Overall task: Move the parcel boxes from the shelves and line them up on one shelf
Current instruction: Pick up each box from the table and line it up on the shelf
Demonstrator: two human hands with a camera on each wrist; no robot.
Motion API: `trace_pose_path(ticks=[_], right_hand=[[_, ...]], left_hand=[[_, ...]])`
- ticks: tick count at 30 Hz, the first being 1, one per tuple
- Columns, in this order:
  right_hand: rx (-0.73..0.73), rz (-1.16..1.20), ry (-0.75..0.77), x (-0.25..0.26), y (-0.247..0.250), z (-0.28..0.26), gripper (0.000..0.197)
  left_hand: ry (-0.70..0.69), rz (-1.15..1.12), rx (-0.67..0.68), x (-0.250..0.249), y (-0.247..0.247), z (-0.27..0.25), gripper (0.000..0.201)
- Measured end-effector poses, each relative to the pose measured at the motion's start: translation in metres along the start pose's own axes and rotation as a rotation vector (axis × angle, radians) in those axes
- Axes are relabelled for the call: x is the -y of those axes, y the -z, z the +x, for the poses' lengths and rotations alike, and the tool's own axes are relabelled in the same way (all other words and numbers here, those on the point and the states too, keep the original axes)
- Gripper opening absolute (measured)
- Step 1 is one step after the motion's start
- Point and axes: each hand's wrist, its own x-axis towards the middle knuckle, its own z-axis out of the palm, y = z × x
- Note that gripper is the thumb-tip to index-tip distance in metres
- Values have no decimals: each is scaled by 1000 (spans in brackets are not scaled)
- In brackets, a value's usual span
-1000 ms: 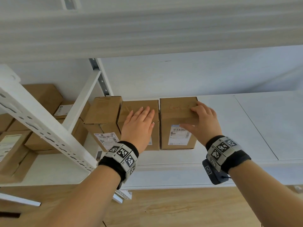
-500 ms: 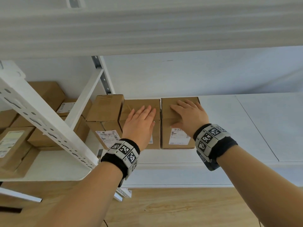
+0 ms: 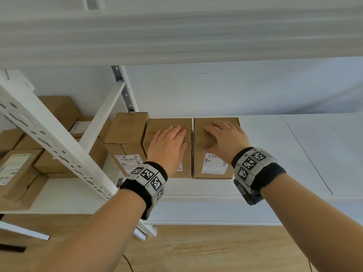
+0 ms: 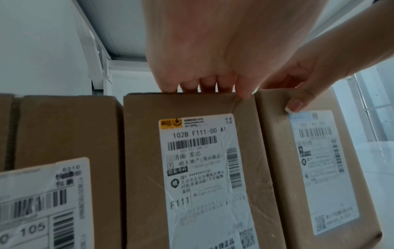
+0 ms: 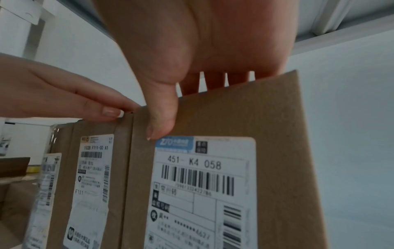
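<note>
Sitting on shelf: three parcel boxes in a row on the white shelf [image 3: 275, 154], side by side, labels facing out
Middle box [image 3: 169, 130]: left hand [image 3: 167, 146] lies flat on its top, fingers straight, thumb tip at the front edge
Right box [image 3: 214, 165]: right hand [image 3: 225, 140] spread on top, thumb hooked down over the front face just above the label
Left box [image 3: 125, 130]: untouched, snug against the middle one
Further left: more cardboard boxes [image 3: 59, 112] past the white upright [image 3: 49, 134]

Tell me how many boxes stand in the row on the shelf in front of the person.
3. The left box sits by the post, the middle box lies under the left hand, and the right box lies under the right hand. More boxes sit in the neighbouring bay.
</note>
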Motion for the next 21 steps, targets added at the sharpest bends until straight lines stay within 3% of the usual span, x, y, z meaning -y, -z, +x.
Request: trace_pose_path(ticks=[12, 17, 21], right_hand=[[-28, 120, -16, 10, 11, -16, 54], [-81, 178, 24, 17, 19, -32, 46], [-182, 251, 97, 29, 24, -46, 26]], left_hand=[[73, 38, 12, -17, 18, 2, 46], [72, -26, -72, -23, 30, -10, 42], [93, -130, -178, -30, 46, -31, 37]])
